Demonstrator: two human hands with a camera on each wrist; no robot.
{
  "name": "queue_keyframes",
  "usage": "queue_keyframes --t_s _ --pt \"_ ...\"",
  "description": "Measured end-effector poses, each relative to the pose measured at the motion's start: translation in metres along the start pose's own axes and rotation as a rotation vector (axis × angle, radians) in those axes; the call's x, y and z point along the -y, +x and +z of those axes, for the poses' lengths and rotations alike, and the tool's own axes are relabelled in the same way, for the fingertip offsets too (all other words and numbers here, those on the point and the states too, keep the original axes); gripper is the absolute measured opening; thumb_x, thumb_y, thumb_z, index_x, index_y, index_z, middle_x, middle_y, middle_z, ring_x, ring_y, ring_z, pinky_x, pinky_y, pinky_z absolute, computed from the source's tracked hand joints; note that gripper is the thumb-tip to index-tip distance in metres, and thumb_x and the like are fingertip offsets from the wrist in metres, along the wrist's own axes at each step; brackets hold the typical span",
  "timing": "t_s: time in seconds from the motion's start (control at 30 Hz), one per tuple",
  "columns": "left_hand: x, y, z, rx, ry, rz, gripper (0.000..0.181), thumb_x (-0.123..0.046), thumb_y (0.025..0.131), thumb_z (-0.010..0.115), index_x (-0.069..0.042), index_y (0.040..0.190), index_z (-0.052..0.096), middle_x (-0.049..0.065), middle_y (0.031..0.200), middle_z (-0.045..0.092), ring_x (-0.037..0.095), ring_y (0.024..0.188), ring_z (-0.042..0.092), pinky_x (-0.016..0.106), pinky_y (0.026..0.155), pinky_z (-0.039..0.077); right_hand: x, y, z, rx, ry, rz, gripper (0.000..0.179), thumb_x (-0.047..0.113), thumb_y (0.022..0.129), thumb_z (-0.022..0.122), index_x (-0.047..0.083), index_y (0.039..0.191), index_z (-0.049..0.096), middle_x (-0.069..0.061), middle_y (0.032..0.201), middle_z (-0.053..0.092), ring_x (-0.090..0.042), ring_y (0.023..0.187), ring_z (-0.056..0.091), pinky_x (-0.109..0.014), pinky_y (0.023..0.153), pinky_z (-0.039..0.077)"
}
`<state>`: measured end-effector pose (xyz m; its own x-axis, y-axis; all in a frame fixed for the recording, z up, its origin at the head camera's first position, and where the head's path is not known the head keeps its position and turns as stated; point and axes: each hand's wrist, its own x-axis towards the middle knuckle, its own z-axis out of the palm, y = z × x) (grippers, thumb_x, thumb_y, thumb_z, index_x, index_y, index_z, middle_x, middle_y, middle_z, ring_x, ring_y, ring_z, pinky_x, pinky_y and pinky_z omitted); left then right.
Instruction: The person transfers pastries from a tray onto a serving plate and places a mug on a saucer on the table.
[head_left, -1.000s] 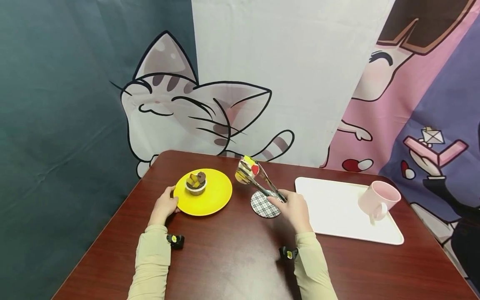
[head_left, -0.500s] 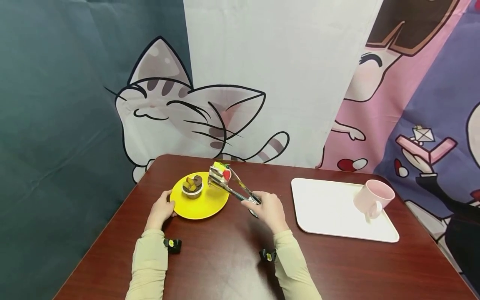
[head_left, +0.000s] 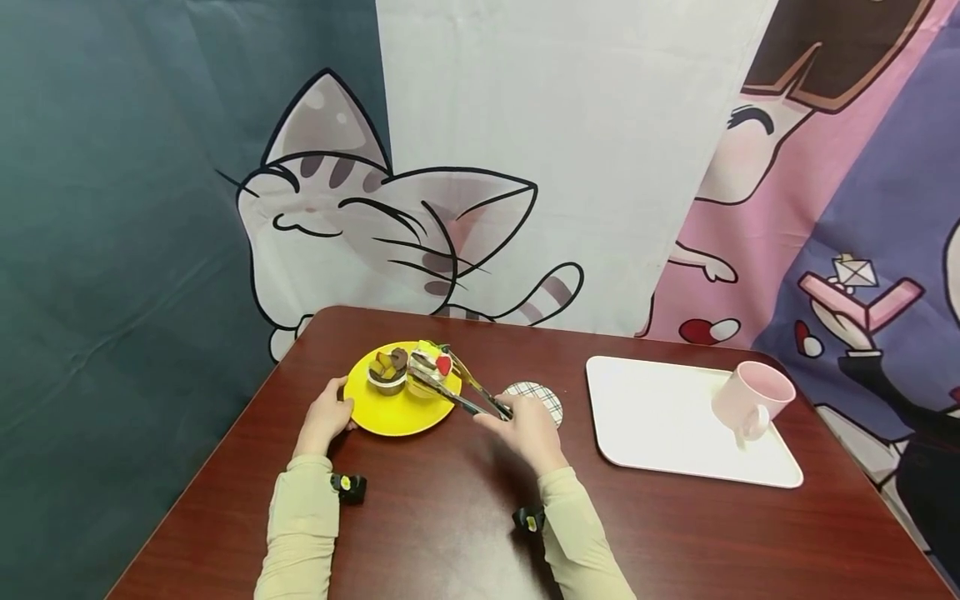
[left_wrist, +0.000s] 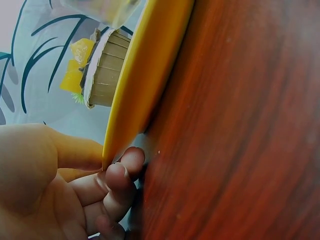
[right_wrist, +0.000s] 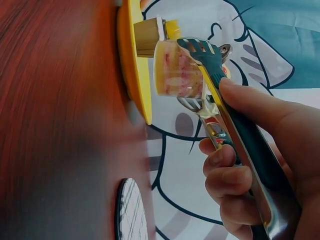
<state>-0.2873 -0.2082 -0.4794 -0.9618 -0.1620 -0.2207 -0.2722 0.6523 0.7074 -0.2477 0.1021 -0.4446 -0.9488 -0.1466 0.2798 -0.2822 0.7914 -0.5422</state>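
My left hand (head_left: 326,418) pinches the near left rim of a yellow plate (head_left: 397,421), thumb on top and fingers curled beneath, as the left wrist view shows. On the plate stands a chocolate cupcake (head_left: 387,377) in a pale wrapper, topped with yellow fruit pieces. My right hand (head_left: 527,429) grips metal tongs (right_wrist: 255,160) with dark fork-like tips. Between those tips is a dessert cup (right_wrist: 177,70) with pink-flecked layers; white cream and a red piece top it in the head view. The cup is close over the plate, beside the cupcake.
A round checked coaster (head_left: 546,398) lies right of the plate, partly behind my right hand. Further right, a white tray (head_left: 667,425) carries a pink mug (head_left: 753,398) at its right end. A cartoon-printed cloth (head_left: 600,167) hangs behind the brown table (head_left: 435,533).
My right hand has moved left with the tongs, bringing the dessert cup from above the coaster's far side down over the yellow plate. My left hand still holds the rim.
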Motion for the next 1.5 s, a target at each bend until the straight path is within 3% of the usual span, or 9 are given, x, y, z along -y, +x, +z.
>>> queue_keyframes --t_s 0.27,0.67,0.97,1.23,1.5 --pt "0.002 0.000 -0.001 -0.001 0.023 -0.008 0.051 -0.018 0.093 0.036 -0.007 0.141 0.021 0.005 0.068 0.052 0.012 0.051 0.054 0.033 0.075 0.041 -0.003 -0.007 0.004 0.001 -0.036 0.002 0.043 0.049 0.070 0.067 0.014 0.095 0.071 0.000 0.080 0.070 -0.012 0.068 0.059 -0.027 0.060 0.045" --pt "0.001 0.003 0.004 -0.013 0.013 -0.013 0.051 -0.017 0.093 0.036 -0.009 0.141 0.022 0.010 0.075 0.056 0.012 0.053 0.055 0.025 0.063 0.042 -0.004 -0.011 0.010 0.050 -0.021 0.008 0.038 0.048 0.069 0.069 0.016 0.089 0.071 0.009 0.059 0.057 -0.007 0.054 0.044 -0.021 0.048 0.034" --pt "0.001 0.005 0.001 -0.004 0.012 -0.011 0.051 -0.017 0.093 0.036 -0.009 0.141 0.021 0.006 0.068 0.053 0.013 0.053 0.055 0.030 0.070 0.041 -0.002 -0.010 0.011 0.040 -0.029 -0.016 0.038 0.047 0.068 0.069 0.016 0.089 0.071 0.010 0.059 0.056 -0.007 0.054 0.043 -0.021 0.048 0.033" --pt "0.001 0.004 -0.001 0.004 0.009 -0.012 0.051 -0.018 0.093 0.036 -0.010 0.141 0.021 0.007 0.074 0.053 0.012 0.055 0.056 0.028 0.069 0.040 -0.004 -0.009 0.009 0.066 -0.020 -0.016 0.040 0.046 0.068 0.070 0.015 0.093 0.070 0.007 0.062 0.058 -0.008 0.055 0.043 -0.022 0.049 0.034" --pt "0.000 0.004 0.000 0.007 0.017 -0.017 0.051 -0.018 0.093 0.036 -0.010 0.141 0.021 0.004 0.066 0.054 0.013 0.053 0.056 0.031 0.072 0.041 -0.008 -0.009 0.008 0.076 -0.019 -0.019 0.044 0.048 0.067 0.070 0.015 0.096 0.070 0.006 0.064 0.057 -0.009 0.057 0.042 -0.022 0.051 0.033"
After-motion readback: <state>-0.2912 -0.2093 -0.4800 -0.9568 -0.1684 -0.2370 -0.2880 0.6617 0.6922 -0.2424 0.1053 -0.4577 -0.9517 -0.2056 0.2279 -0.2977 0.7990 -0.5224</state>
